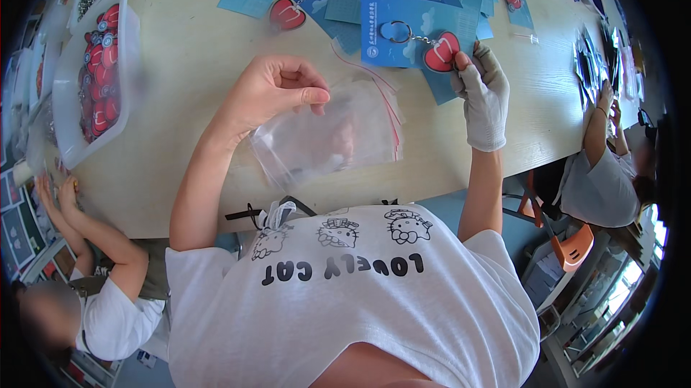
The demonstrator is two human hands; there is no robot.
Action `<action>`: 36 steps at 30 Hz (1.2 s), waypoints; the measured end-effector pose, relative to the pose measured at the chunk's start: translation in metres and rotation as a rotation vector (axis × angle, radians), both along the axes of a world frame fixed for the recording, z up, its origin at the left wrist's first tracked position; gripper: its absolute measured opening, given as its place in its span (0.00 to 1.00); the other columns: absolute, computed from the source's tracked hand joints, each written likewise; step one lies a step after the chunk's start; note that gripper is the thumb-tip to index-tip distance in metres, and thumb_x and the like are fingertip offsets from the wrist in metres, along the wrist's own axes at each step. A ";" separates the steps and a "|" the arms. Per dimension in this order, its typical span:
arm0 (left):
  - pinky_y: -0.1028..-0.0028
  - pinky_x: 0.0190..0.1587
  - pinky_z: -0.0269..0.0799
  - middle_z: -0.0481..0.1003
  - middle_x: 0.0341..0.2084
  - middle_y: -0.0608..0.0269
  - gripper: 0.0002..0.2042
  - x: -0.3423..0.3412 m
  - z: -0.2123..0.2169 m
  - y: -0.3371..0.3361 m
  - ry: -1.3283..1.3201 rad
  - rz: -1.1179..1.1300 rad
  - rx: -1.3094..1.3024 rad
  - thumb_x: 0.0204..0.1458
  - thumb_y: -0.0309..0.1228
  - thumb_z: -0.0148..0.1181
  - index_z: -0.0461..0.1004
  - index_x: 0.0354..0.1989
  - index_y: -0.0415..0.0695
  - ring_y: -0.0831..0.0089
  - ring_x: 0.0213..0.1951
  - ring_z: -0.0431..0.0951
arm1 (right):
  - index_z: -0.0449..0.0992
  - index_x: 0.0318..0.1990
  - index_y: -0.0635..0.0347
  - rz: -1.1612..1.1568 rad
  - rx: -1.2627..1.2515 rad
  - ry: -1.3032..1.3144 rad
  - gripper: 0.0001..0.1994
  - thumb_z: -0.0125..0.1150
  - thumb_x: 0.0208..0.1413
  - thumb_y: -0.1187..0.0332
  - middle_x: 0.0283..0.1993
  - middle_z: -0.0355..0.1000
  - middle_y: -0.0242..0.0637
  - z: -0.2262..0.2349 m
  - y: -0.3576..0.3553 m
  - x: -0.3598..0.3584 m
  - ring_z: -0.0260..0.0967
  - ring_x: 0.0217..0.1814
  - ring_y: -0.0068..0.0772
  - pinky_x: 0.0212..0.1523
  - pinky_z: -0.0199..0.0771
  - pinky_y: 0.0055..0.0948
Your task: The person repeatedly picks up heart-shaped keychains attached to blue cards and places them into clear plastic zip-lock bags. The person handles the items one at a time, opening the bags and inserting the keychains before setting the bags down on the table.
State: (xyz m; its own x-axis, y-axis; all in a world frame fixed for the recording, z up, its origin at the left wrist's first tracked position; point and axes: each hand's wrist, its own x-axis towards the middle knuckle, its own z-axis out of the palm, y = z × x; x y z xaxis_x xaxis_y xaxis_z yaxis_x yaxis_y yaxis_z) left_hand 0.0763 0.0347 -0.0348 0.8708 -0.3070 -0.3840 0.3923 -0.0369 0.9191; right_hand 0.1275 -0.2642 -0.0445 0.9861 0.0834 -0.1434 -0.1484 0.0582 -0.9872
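Table (187, 64) looks like pale wood or laminate, smooth and matt. The bags (327, 136) under the bare left hand (277, 89) are thin clear plastic, glossy and a bit crinkly, with a red zip strip. Right hand (484, 96) has a whitish knitted cloth glove, slightly fuzzy. At 12 o'clock from it is a red heart keychain (440, 52), shiny rubbery plastic on a metal ring and chain, lying on a blue paper card (403, 28), fairly matt. At 9 o'clock, a white translucent plastic bin (128, 64).
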 end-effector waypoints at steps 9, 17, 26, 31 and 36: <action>0.83 0.26 0.65 0.78 0.22 0.66 0.05 0.006 0.000 -0.006 0.015 -0.012 0.017 0.47 0.27 0.66 0.77 0.27 0.41 0.81 0.25 0.77 | 0.65 0.52 0.74 0.231 -0.164 0.052 0.18 0.53 0.54 0.77 0.32 0.70 0.32 0.023 -0.006 0.004 0.59 0.24 0.15 0.25 0.59 0.15; 0.82 0.25 0.64 0.78 0.22 0.67 0.05 0.010 -0.001 -0.010 -0.011 -0.027 -0.016 0.47 0.29 0.66 0.77 0.28 0.41 0.82 0.25 0.76 | 0.61 0.55 0.77 0.070 -0.186 -0.076 0.21 0.53 0.55 0.75 0.32 0.69 0.33 0.037 -0.013 0.024 0.58 0.25 0.16 0.24 0.56 0.15; 0.84 0.25 0.65 0.78 0.23 0.64 0.05 0.011 0.002 -0.017 -0.028 -0.012 -0.073 0.46 0.26 0.66 0.76 0.29 0.40 0.81 0.25 0.76 | 0.64 0.52 0.75 0.325 -0.271 0.108 0.18 0.52 0.53 0.79 0.29 0.69 0.32 0.041 -0.015 0.018 0.59 0.23 0.15 0.23 0.58 0.16; 0.84 0.28 0.68 0.78 0.24 0.67 0.08 0.013 -0.008 -0.030 -0.101 -0.005 -0.027 0.45 0.26 0.68 0.77 0.31 0.38 0.85 0.26 0.75 | 0.65 0.50 0.72 0.385 -0.264 0.158 0.17 0.53 0.53 0.79 0.29 0.71 0.32 0.043 0.006 0.016 0.62 0.24 0.15 0.25 0.63 0.17; 0.84 0.32 0.70 0.78 0.25 0.68 0.10 0.018 -0.012 -0.027 -0.109 -0.071 0.031 0.44 0.26 0.69 0.78 0.34 0.36 0.87 0.28 0.74 | 0.67 0.48 0.69 0.551 -0.300 0.219 0.16 0.56 0.50 0.80 0.32 0.75 0.37 0.036 0.039 0.007 0.69 0.28 0.17 0.30 0.70 0.17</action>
State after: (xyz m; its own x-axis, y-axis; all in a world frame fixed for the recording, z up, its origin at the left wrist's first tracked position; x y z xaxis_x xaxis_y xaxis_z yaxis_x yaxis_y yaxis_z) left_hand 0.0943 0.0074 -0.0468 0.8844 -0.3589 -0.2984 0.2852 -0.0905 0.9542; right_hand 0.1340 -0.2254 -0.0086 0.7562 0.4922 -0.4312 -0.2772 -0.3560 -0.8924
